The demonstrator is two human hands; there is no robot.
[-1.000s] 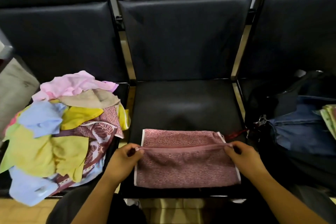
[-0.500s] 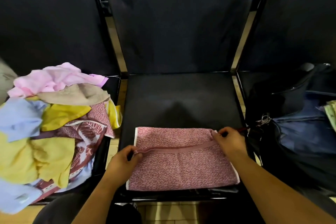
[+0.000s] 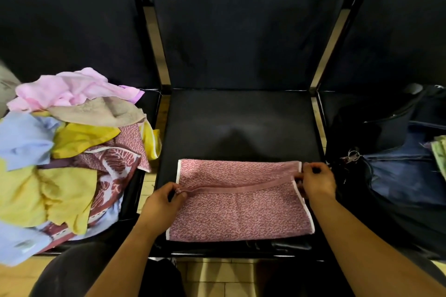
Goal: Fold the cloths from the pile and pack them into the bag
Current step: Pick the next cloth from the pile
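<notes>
A pink patterned cloth [image 3: 241, 212] with white side edges lies folded on the front of the middle black seat [image 3: 241, 128]. My left hand [image 3: 164, 202] pinches the left end of its folded hem. At the right end, my right hand [image 3: 317, 182] pinches the same hem near the far corner. The pile of cloths [image 3: 62, 157], pink, beige, blue, yellow and maroon, covers the left seat. An open dark blue bag [image 3: 405, 176] sits on the right seat, with a green folded cloth [image 3: 440, 154] showing at its right edge.
Black padded backrests stand behind all three seats, with metal frame bars [image 3: 154, 38] between them. A key ring [image 3: 351, 155] hangs at the bag's near left side. My dark-clothed knees and a tiled floor [image 3: 217, 275] fill the bottom of the view.
My right hand has carried the hem's right end farther back toward the cloth's far edge. The left end stays lower, so the hem now slants. The view shifted left.
</notes>
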